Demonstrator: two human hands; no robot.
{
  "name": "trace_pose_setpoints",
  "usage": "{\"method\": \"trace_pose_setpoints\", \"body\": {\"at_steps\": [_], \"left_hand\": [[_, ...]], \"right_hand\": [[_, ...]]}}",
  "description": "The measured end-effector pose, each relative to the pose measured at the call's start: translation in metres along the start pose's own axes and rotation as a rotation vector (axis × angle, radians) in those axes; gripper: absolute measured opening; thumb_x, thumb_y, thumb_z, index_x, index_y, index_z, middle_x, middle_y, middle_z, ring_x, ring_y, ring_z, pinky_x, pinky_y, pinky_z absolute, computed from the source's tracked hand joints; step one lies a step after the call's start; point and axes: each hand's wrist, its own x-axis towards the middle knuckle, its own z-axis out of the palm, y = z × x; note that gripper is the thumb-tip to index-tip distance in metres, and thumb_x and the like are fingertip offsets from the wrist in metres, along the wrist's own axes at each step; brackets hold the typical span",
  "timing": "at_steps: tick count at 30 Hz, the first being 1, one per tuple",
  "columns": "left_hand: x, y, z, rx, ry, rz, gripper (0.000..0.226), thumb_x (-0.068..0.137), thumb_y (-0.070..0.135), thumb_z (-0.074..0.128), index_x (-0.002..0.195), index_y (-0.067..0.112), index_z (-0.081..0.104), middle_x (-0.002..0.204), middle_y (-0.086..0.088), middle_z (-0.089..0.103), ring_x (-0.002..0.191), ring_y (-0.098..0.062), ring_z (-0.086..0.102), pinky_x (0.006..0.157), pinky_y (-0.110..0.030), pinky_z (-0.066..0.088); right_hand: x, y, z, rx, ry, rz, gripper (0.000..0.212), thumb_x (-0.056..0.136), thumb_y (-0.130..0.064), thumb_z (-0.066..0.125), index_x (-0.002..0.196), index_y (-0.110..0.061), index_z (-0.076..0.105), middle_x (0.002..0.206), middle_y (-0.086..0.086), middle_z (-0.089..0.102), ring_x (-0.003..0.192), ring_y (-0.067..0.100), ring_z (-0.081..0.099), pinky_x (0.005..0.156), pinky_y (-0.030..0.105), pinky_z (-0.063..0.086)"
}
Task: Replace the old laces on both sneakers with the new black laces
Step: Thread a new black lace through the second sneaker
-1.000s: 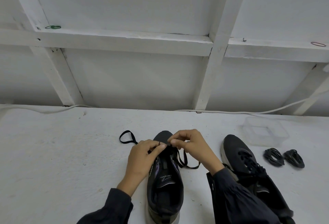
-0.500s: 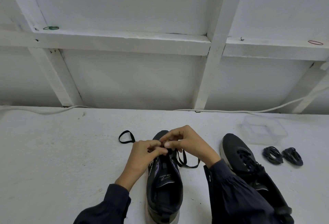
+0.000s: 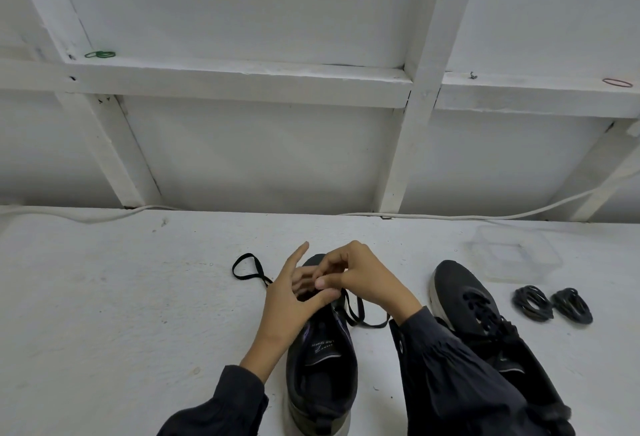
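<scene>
The right hand (image 3: 360, 276) curls its fingers against the thumb tip in a tight pinch on the black lace (image 3: 349, 311) over the toe end of the near sneaker (image 3: 322, 366). The left hand (image 3: 287, 297) meets it from the other side, index finger straight and raised, thumb stretched under the right thumb; I cannot tell whether it holds anything. Loose lace trails right of the shoe beside the dark right sleeve (image 3: 450, 383) and loops out on the left, flat on the surface. The second sneaker (image 3: 464, 297), laced, lies just right of that sleeve, partly under it. Further right sit two coiled lace bundles (image 3: 531, 305) side by side, and behind them a clear plastic box (image 3: 516, 252). The white table (image 3: 104, 297) spreads wide and bare to the left of the hands. A white cable (image 3: 450, 216) runs along its far edge, under a white wall (image 3: 259, 151) with crossed battens.
</scene>
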Motion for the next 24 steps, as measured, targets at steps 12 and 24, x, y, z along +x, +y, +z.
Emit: {"method": "trace_pose_setpoints", "body": {"at_steps": [12, 24], "left_hand": [[-0.006, -0.003, 0.013, 0.025, -0.082, -0.011, 0.054, 0.076, 0.010, 0.081, 0.122, 0.024, 0.057, 0.085, 0.001, 0.074, 0.079, -0.012, 0.071, 0.080, -0.018, 0.053], [0.001, -0.008, 0.010, -0.156, -0.147, -0.139, 0.015, 0.091, 0.012, 0.065, 0.103, 0.006, 0.069, 0.086, -0.012, 0.075, 0.082, -0.021, 0.072, 0.081, -0.023, 0.054]], "right_hand": [[0.012, -0.034, -0.024, 0.144, 0.217, -0.133, 0.015, 0.079, 0.010, 0.070, 0.074, -0.004, 0.072, 0.053, -0.016, 0.062, 0.048, -0.005, 0.052, 0.051, 0.008, 0.037], [0.060, -0.010, -0.035, 0.183, 0.335, -0.033, 0.035, 0.091, -0.010, 0.067, 0.125, -0.016, 0.061, 0.100, 0.009, 0.063, 0.073, 0.013, 0.065, 0.055, 0.024, 0.054]]}}
